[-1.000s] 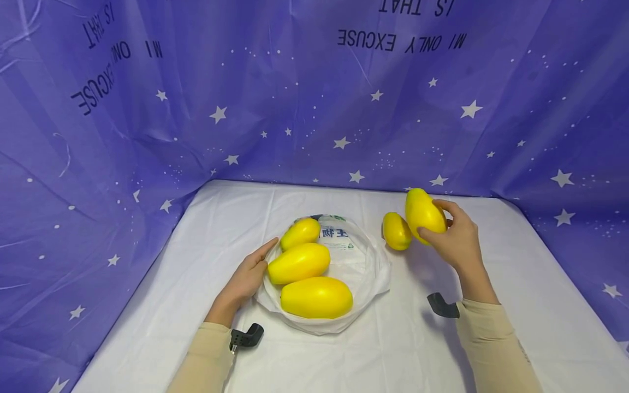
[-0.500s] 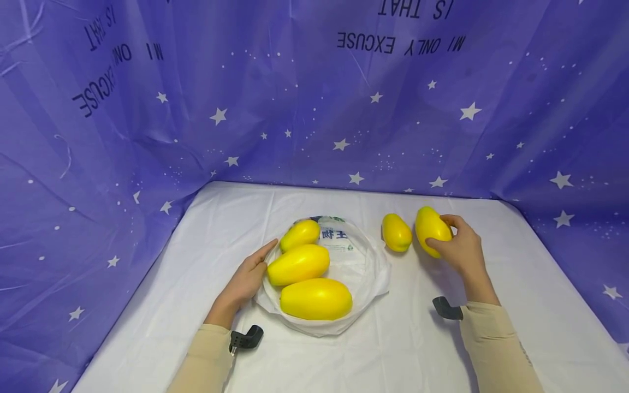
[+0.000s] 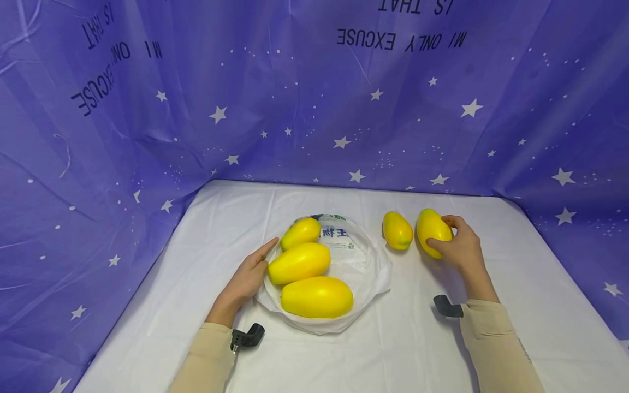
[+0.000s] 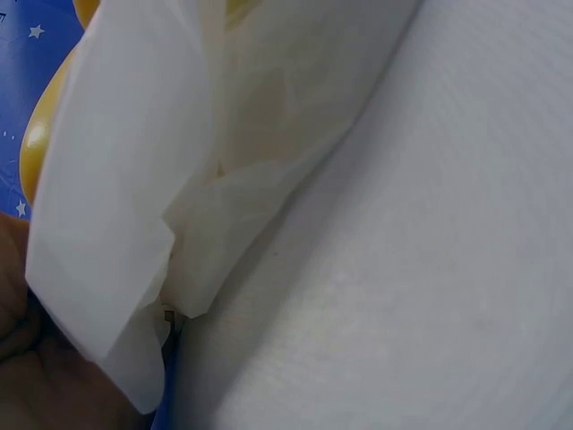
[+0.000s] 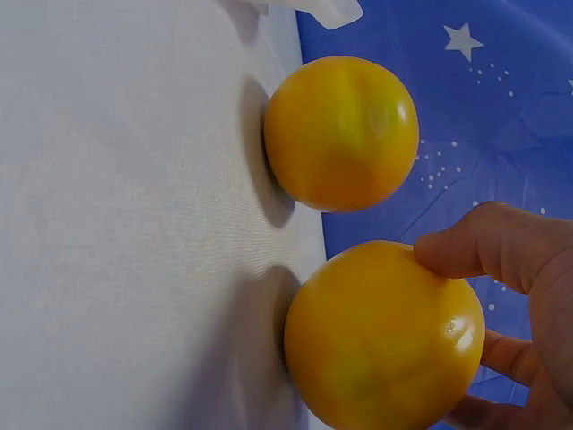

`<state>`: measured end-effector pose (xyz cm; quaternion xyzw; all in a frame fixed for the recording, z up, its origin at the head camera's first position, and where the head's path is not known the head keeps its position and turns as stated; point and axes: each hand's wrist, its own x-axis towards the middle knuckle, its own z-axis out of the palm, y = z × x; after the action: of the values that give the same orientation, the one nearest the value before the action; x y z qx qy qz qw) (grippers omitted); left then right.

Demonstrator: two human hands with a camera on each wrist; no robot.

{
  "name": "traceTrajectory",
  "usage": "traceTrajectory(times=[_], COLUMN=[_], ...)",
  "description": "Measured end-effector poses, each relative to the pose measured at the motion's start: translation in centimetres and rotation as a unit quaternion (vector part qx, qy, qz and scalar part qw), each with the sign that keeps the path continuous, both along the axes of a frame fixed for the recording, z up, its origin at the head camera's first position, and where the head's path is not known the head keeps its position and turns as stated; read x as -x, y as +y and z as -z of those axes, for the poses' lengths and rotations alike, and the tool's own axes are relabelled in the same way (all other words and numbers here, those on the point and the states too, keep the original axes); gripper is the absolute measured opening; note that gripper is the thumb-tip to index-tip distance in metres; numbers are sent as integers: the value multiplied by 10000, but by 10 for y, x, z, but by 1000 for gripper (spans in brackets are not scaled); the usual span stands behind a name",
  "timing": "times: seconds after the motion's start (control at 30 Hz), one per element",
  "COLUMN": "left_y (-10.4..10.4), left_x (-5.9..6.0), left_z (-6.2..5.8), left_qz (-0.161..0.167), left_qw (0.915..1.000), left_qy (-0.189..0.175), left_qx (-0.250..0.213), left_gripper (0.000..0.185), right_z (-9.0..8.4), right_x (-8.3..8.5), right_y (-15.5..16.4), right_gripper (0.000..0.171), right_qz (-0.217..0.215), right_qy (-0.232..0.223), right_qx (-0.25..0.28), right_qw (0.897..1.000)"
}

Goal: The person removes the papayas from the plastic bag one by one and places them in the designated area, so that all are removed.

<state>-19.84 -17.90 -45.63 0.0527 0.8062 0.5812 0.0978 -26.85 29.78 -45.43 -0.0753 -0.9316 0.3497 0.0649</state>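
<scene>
My right hand (image 3: pixel 459 248) grips a yellow mango (image 3: pixel 432 231) that rests on the white tablecloth; in the right wrist view the thumb and fingers curl round this mango (image 5: pixel 385 336). A second mango (image 3: pixel 397 230) (image 5: pixel 342 133) lies just left of it. My left hand (image 3: pixel 248 275) lies with straight fingers against the left edge of a white plastic bag (image 3: pixel 366 267) (image 4: pixel 116 224). Three more mangoes lie in that bag: a small one (image 3: pixel 301 233), a middle one (image 3: pixel 298 262) and a large front one (image 3: pixel 316 297).
The white-covered table (image 3: pixel 206 218) is walled on three sides by a purple star-printed curtain (image 3: pixel 147 109). Black wrist-camera mounts (image 3: pixel 247 335) (image 3: pixel 447 307) sit by each beige sleeve.
My right hand lowered the mango from the air down onto the tablecloth beside the other loose mango. The left hand and the bag stayed put.
</scene>
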Motion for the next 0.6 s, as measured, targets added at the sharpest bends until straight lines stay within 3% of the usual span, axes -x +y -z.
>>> traceTrajectory(times=[0.6], left_y=[1], left_x=[0], left_z=[-1], left_qz=[-36], left_qw=[10000], left_qy=[-9], left_qx=[30], left_gripper=[54], right_z=[-13], right_x=[-6], right_y=[-4], right_gripper=[79], right_qz=[-77], right_qy=[258], right_qx=[-117], right_qw=[9996])
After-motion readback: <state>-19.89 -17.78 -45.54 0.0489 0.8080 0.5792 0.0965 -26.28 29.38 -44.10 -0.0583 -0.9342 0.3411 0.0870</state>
